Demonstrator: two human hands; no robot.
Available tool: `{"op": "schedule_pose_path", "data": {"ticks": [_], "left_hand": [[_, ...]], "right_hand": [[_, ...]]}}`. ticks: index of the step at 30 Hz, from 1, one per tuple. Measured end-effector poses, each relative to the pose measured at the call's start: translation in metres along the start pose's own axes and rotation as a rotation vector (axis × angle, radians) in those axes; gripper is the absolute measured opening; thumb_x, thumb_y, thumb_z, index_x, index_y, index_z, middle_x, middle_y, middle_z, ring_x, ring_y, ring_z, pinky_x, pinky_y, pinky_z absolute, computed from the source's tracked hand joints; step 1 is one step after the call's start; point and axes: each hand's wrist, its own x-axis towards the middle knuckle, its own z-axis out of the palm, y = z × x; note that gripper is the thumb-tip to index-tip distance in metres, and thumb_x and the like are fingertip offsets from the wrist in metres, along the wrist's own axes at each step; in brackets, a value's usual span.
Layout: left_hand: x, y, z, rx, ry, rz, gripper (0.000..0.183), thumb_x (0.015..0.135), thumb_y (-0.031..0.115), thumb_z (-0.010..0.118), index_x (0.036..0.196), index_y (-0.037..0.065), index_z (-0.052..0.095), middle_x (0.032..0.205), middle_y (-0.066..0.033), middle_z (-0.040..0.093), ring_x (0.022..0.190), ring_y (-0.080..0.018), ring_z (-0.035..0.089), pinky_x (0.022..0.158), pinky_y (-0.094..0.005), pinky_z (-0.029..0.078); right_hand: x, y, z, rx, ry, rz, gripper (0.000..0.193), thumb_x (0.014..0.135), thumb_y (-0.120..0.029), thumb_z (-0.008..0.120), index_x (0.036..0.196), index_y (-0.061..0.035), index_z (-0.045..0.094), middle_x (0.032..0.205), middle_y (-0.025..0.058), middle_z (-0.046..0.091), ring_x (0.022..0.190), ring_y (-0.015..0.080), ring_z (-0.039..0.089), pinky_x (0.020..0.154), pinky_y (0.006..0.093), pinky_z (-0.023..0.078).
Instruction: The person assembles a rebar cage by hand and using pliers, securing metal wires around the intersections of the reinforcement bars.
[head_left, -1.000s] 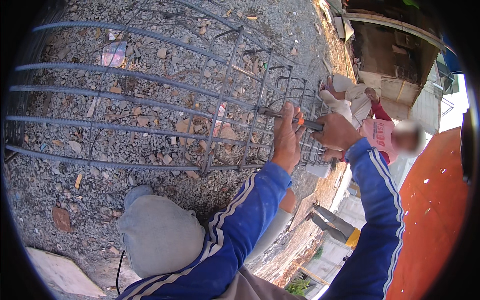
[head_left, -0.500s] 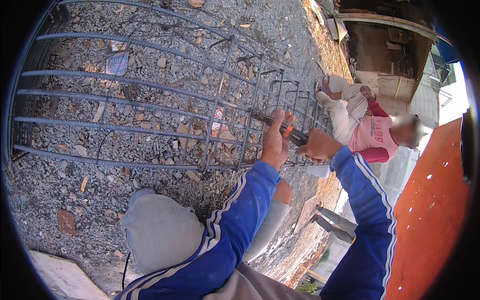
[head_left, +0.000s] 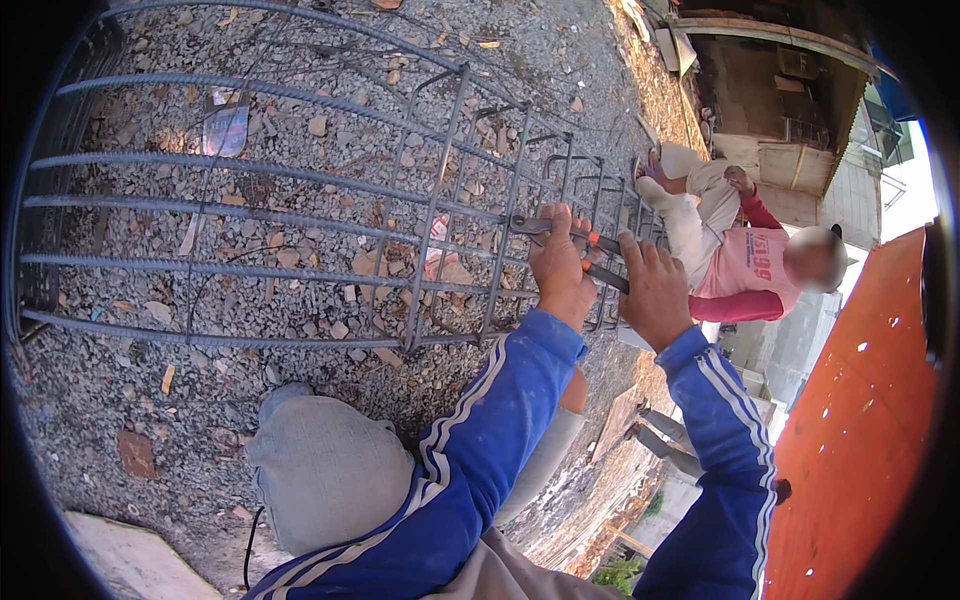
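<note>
My left hand is closed round the front part of a pair of pincers with dark handles and orange bands. The rounded metal jaws rest at a crossing of a bar and a stirrup in the rebar cage. Behind it, my right hand is closed over the rear ends of the handles, which stand spread apart. Any tie wire between the jaws is too small to make out. Ribbed long bars run left from the hands, and square stirrups stand closely spaced around them.
Gravel and stone chips lie under the cage. A person in a pink shirt sits just beyond its right end. Farther off are another person's legs. An orange sheet rises at right; a pale board lies lower left.
The pincers' handles have opened apart and the tool has turned slightly. My right hand has shifted a little to the right and loosened its wrap; my left hand stays near the jaws.
</note>
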Motion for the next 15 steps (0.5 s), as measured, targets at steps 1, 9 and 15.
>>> {"op": "schedule_pose_path", "data": {"ticks": [1,9,15], "left_hand": [[0.002,-0.001,-0.003,0.054,0.037,0.014,0.041,0.092,0.026,0.066,0.127,0.013,0.048,0.099,0.0004,0.058,0.088,-0.0142,0.058,0.069,-0.0337,0.050],[0.014,-0.006,-0.024,0.193,-0.058,0.091,0.023,0.096,0.030,0.059,0.092,0.008,0.053,0.078,-0.0022,0.059,0.075,-0.0149,0.064,0.063,-0.0342,0.055],[0.007,0.005,-0.022,0.126,-0.125,-0.020,0.026,0.099,0.037,0.054,0.101,0.011,0.055,0.086,-0.0054,0.064,0.079,-0.0198,0.065,0.069,-0.0419,0.057]], "right_hand": [[-0.001,0.004,0.003,0.127,-0.125,0.013,0.062,0.067,-0.011,0.068,0.125,-0.0027,0.049,0.105,0.0203,0.063,0.093,0.0393,0.065,0.081,0.0487,0.051],[0.006,0.007,0.001,0.092,-0.211,-0.008,0.062,0.072,-0.014,0.063,0.131,-0.0023,0.047,0.101,0.0229,0.063,0.086,0.0408,0.066,0.072,0.0496,0.054],[0.001,-0.009,-0.025,0.105,-0.299,0.012,0.069,0.079,-0.014,0.060,0.144,-0.0050,0.037,0.100,0.0276,0.063,0.094,0.0392,0.065,0.081,0.0488,0.051]]}}
